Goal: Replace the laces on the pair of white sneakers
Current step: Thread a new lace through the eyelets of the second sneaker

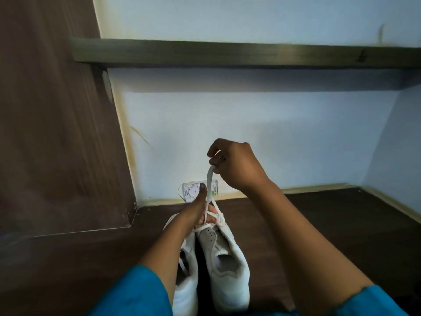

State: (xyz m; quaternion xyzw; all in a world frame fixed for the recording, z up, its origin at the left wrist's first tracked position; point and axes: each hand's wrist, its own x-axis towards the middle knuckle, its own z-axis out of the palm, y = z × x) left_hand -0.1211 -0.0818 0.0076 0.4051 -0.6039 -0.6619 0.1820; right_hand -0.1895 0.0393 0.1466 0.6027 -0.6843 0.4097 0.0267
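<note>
Two white sneakers stand side by side on the dark floor, toes away from me. The right sneaker [227, 265] has a white lace [209, 179] running through its front eyelets. My right hand [232, 163] is raised above the toe and pinches the lace's upper end, holding it taut. My left hand [196, 208] rests on the front of that shoe, thumb up beside the lace, fingers at the lace crossings. The left sneaker [186, 281] is partly hidden under my left forearm.
A white wall socket plate [191, 190] sits low on the pale blue wall behind the shoes. A dark wooden shelf [227, 53] runs across the wall above. A brown wooden panel [57, 133] stands at the left. Dark floor extends to the right.
</note>
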